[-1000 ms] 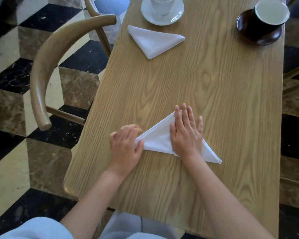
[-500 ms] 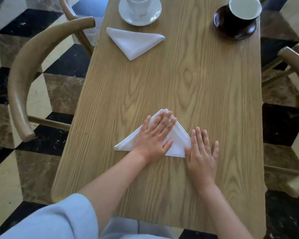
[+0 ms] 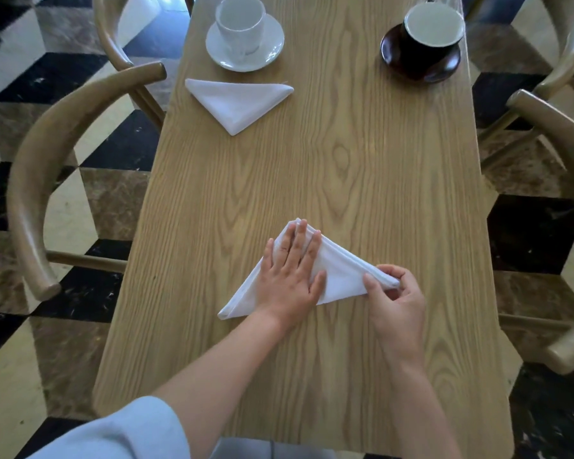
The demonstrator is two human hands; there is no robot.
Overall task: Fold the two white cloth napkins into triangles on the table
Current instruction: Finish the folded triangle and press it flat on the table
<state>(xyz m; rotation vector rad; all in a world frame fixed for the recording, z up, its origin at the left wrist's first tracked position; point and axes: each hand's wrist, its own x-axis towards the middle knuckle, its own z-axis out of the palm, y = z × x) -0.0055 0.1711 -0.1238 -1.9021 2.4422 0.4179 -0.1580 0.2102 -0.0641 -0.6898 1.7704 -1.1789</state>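
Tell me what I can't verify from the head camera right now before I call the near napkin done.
- Near napkin: its middle is covered by the flat left hand, so the fold lines there are hidden.
- Its right corner: pinched by the right hand, so layer alignment is unclear.
- Far napkin: folded, but the layers underneath are out of sight.
- White cup and dark cup: too washed out to show any contents.

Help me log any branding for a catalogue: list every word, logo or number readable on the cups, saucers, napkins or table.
None: no text, logo or number can be read in this view.
White cup and saucer: plain.
Dark cup and dark saucer: plain.
Far napkin and near napkin: unmarked white cloth.
Table: wood grain only.
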